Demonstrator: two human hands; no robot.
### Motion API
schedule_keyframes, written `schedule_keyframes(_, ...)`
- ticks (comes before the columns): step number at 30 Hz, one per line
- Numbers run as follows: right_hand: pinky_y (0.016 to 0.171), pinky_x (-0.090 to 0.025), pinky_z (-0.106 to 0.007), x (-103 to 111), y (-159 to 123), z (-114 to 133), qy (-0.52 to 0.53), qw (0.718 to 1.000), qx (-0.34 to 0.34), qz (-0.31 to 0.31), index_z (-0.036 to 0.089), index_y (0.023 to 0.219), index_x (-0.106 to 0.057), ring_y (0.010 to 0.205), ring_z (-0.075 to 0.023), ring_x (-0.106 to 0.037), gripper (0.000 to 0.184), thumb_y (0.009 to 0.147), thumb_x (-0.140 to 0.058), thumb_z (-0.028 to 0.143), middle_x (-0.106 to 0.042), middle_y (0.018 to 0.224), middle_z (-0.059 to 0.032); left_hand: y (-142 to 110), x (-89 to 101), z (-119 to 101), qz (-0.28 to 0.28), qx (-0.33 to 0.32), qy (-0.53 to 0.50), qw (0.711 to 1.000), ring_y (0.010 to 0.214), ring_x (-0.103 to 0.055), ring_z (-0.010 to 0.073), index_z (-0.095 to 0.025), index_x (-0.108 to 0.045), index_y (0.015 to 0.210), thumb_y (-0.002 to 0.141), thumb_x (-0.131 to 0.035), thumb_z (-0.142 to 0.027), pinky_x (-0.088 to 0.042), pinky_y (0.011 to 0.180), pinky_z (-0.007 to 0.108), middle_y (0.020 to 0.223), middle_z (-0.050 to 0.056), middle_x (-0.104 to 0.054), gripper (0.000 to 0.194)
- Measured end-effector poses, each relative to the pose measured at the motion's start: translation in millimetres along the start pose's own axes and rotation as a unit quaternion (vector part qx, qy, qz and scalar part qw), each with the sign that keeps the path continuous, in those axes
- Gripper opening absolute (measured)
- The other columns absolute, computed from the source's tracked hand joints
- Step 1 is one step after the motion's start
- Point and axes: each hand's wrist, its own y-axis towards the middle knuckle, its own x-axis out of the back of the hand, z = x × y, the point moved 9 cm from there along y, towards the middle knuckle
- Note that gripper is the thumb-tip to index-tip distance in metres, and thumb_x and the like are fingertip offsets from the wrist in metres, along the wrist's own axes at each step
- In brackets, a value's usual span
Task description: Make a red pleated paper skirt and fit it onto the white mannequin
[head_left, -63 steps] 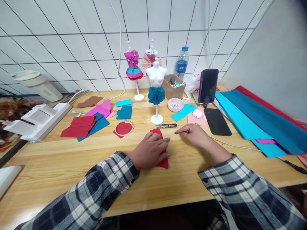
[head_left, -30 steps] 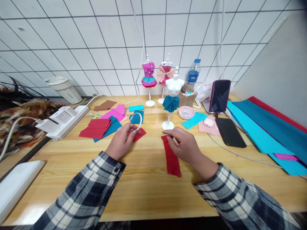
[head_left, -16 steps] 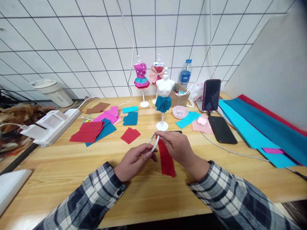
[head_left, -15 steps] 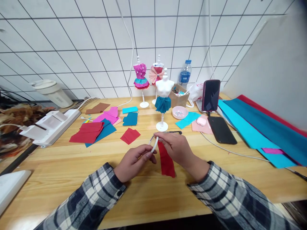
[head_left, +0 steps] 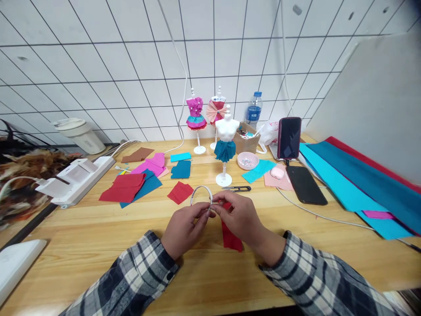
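Note:
My left hand (head_left: pixel 184 227) and my right hand (head_left: pixel 240 217) meet over the wooden table (head_left: pixel 98 245), both pinching a thin white ring (head_left: pixel 200 191) that stands up between the fingertips. A long red fabric strip (head_left: pixel 230 237) lies flat under my right hand. A small red fabric piece (head_left: pixel 179 192) rests just left of the ring. Past my hands stands a white mannequin with a teal skirt (head_left: pixel 226 145), and black thread snips (head_left: pixel 237 188) lie near its base.
Two dressed mannequins (head_left: pixel 196 115), a water bottle (head_left: pixel 253 110), a cardboard box (head_left: pixel 247 139) and a pink bead bowl (head_left: pixel 247 160) stand at the back. Fabric pieces (head_left: pixel 126 188) lie left. Two phones (head_left: pixel 289 138), an earbud case (head_left: pixel 279 172) and large teal sheets (head_left: pixel 355 180) lie right.
My left hand picked the white ring off the small red piece and brought it to the middle, where my right hand joined it. The ring is now raised upright between both hands.

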Motion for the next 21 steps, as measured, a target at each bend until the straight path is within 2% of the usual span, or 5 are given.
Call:
schedule_keyframes(7,0.066,-0.052,-0.026,-7,1,-6,0.05,0.997,-0.036,0.044,0.024,0.095,-0.063,0.069,-0.0149,-0.07,0.012,0.084,-0.065,0.024,-0.074,0.078,0.0023,-1,1.3,-1,-0.018,-0.021,0.072,0.997,0.072,-0.07,0.0161,-0.022,-0.065,0.103,0.096,-0.044,-0.027,-0.049,0.064,0.025,0.085,0.002,-0.076,0.022)
schedule_keyframes(12,0.067,-0.049,-0.026,-8,1,-2,-0.003,0.999,0.0,0.052,0.024,0.084,-0.06,0.071,-0.0151,-0.068,0.005,0.084,-0.064,0.022,-0.073,0.081,0.0018,-1,-2.4,3,-0.002,0.001,0.064,0.998,0.073,-0.07,0.017,-0.022,-0.064,0.104,0.095,-0.044,-0.027,-0.05,0.064,0.026,0.088,0.003,-0.076,0.023)
schedule_keyframes(15,0.066,-0.05,-0.027,-2,1,-5,-0.029,1.0,-0.003,0.01,0.024,0.099,-0.063,0.068,-0.0143,-0.066,0.014,0.085,-0.064,0.024,-0.074,0.09,0.0001,0,-1.9,6,-0.001,0.022,0.018,1.0,0.077,-0.071,0.0157,-0.022,-0.064,0.101,0.097,-0.043,-0.029,-0.051,0.068,0.024,0.089,0.002,-0.076,0.023)
schedule_keyframes(18,0.075,-0.053,-0.028,-3,-1,0,-0.038,0.999,0.037,0.002,0.025,0.121,-0.062,0.081,-0.0158,-0.07,0.033,0.088,-0.062,0.025,-0.074,0.106,-0.0027,0,-0.5,9,-0.008,0.037,-0.012,0.999,0.08,-0.071,0.0145,-0.022,-0.063,0.103,0.097,-0.044,-0.029,-0.053,0.07,0.023,0.092,0.001,-0.076,0.022)
schedule_keyframes(21,0.084,-0.053,-0.028,-6,-3,4,-0.06,0.996,0.071,0.002,0.025,0.118,-0.067,0.098,-0.0179,-0.07,0.027,0.093,-0.057,0.026,-0.075,0.11,-0.0038,0,1.0,12,-0.023,0.051,-0.022,0.998,0.076,-0.071,0.0142,-0.021,-0.063,0.106,0.096,-0.045,-0.029,-0.053,0.068,0.023,0.091,0.001,-0.077,0.022)
